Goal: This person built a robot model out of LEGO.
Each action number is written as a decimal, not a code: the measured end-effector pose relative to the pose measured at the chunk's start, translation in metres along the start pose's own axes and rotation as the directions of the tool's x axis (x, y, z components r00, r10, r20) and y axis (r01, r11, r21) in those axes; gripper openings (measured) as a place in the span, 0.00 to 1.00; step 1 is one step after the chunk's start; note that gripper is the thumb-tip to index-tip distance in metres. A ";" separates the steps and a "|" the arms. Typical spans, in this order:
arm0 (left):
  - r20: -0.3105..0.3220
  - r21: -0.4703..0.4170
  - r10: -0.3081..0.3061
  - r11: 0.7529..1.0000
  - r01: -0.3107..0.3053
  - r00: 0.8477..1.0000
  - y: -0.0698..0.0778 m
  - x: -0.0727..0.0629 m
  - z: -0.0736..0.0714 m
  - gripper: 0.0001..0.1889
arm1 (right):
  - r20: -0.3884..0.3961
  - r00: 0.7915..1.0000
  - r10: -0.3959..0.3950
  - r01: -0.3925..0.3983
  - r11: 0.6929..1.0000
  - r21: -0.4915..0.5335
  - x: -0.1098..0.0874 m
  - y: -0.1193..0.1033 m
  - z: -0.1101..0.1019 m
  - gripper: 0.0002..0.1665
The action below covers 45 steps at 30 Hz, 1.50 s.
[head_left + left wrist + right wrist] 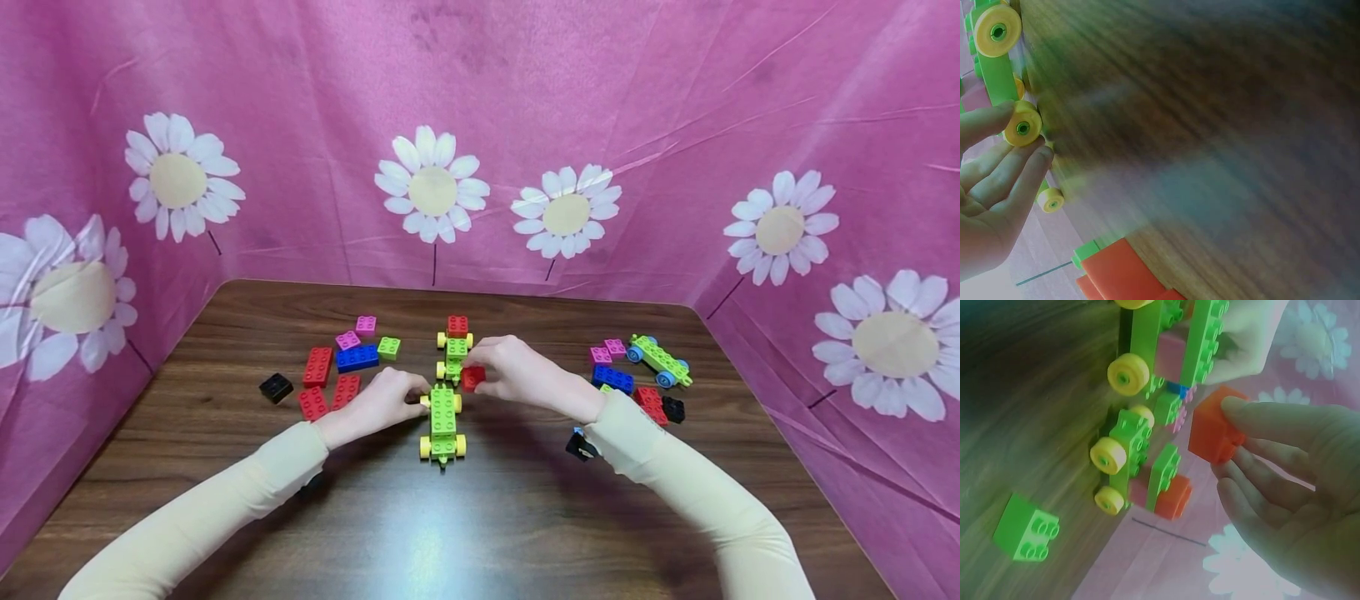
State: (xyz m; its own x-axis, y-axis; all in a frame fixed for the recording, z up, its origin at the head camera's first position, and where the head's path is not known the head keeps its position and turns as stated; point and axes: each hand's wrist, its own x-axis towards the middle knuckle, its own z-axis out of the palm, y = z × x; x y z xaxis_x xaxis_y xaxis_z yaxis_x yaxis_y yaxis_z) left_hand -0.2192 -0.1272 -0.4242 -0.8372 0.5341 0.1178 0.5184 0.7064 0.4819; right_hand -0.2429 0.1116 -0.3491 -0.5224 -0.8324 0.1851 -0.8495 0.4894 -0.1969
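My left hand (386, 396) pinches a yellow wheel (1023, 125) of the nearer green toy car (443, 421), thumb on one side and fingers on the other. This car carries a long green brick on top, over a pink one. Beyond it, in line, stands a second green car (455, 346) with yellow wheels and a red brick (457, 325) at its far end. My right hand (517, 371) holds another red brick (1207, 428) between thumb and fingers, raised beside the second car. Its studs face the fingers in the right wrist view.
Red bricks (318, 367), a blue brick (357, 358), pink bricks and a black piece (276, 387) lie on the left. On the right are similar bricks, a green car base with blue wheels (660, 360) and black pieces (580, 446). A flowered pink cloth (495, 108) surrounds the wooden table (517, 517).
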 end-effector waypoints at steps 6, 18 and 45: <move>-0.030 0.029 0.035 0.999 -0.034 0.999 -0.002 0.001 0.002 0.10 | -0.011 0.999 -0.030 0.031 0.998 0.053 0.007 -0.004 0.010 0.15; -0.021 0.012 0.038 0.999 -0.038 0.999 -0.002 0.001 0.002 0.10 | -0.016 0.997 -0.070 0.071 0.994 0.089 0.012 -0.011 0.019 0.15; -0.015 0.003 0.032 0.999 -0.032 0.999 0.000 0.001 0.000 0.10 | 0.012 0.998 -0.066 0.063 0.983 0.172 0.014 -0.009 0.029 0.13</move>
State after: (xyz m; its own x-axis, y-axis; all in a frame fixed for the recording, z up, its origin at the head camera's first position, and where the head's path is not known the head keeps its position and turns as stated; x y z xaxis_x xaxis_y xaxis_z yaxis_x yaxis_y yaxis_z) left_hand -0.2203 -0.1265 -0.4240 -0.8229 0.5491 0.1462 0.5452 0.6903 0.4756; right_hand -0.2405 0.0880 -0.3729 -0.4643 -0.8659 0.1862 -0.8555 0.3841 -0.3473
